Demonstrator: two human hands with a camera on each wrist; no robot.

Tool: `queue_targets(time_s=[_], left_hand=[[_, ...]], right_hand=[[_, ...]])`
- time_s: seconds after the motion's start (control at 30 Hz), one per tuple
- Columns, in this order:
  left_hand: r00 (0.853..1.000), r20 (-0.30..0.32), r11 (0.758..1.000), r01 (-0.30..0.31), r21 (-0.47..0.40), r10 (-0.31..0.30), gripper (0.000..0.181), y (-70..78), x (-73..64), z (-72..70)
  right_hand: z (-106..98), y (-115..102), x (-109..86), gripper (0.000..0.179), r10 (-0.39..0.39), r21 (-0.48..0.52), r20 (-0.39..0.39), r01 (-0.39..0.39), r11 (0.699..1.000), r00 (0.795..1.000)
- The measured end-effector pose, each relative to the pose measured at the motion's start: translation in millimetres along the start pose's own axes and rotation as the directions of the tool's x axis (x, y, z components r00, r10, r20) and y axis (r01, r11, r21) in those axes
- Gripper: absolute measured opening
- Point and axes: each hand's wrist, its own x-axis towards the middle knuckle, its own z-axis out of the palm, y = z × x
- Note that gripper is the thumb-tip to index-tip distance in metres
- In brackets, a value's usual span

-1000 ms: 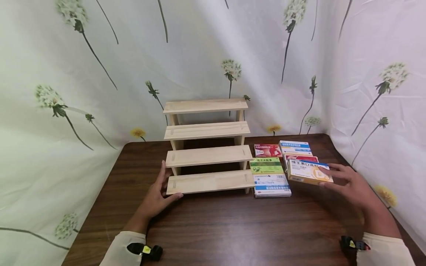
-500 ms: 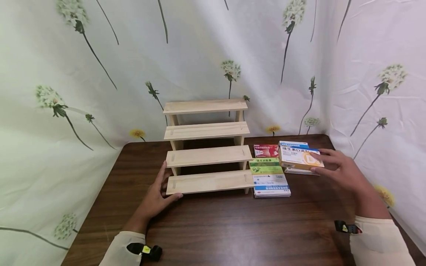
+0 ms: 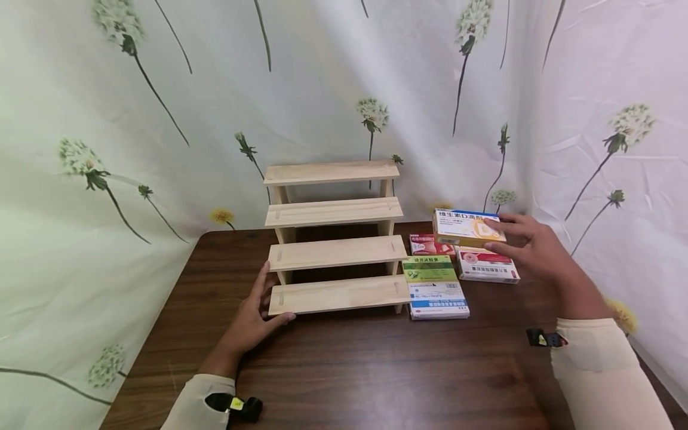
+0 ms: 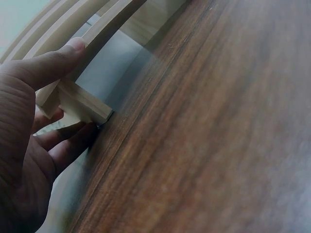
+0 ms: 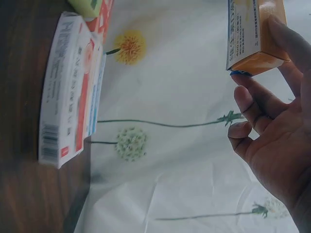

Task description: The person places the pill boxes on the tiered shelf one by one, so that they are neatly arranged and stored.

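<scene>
A wooden four-step display rack (image 3: 338, 254) stands on the table. My left hand (image 3: 252, 325) grips the left end of its lowest step. In the left wrist view, the thumb (image 4: 73, 47) lies on the step's front edge, and other fingers bend behind the wooden leg (image 4: 87, 103). My right hand (image 3: 537, 248) pinches a white and orange medicine box (image 3: 466, 228) by its right end, thumb in front. The right wrist view has this box (image 5: 257, 36) in the air, well away from the boxes on the table, with the lower fingers curled beneath it.
Right of the rack lie a green medicine box (image 3: 430, 269), a white and blue box (image 3: 438, 300), a red box (image 3: 427, 243) and a red and white box (image 3: 489, 266). A dandelion-print cloth (image 3: 322, 77) hangs behind the brown table (image 3: 376, 364).
My right hand has carried the white and orange medicine box up, back and left, uncovering the red and white box. The left hand and the rack have stayed put.
</scene>
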Motion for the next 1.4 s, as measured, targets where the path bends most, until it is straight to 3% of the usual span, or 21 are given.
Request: queue_targets(time_s=[0.37,0.8,1.17,1.4], left_hand=[[1.000,-0.003,1.000,-0.002,0.014,0.002,0.128,-2.2,-1.6,-0.4],[1.000,-0.007,1.000,-0.012,0.025,0.012,0.127,-1.1,0.0,0.1],[1.000,-0.003,1.000,-0.002,0.028,0.002,0.127,-1.5,-0.5,0.2],[1.000,0.000,1.000,-0.002,0.012,0.002,0.127,-5.5,-1.0,-1.0]], right_hand=[[6.2,-19.9,28.2,0.067,-0.010,0.110,-0.033,0.013,0.994,0.999],[10.4,-50.8,56.6,0.066,-0.044,0.104,-0.040,0.048,0.993,0.998],[17.9,-75.5,81.9,0.060,-0.160,0.142,-0.060,0.167,0.976,0.985],[28.1,-93.9,102.1,0.059,-0.264,0.136,-0.103,0.277,0.951,0.959]])
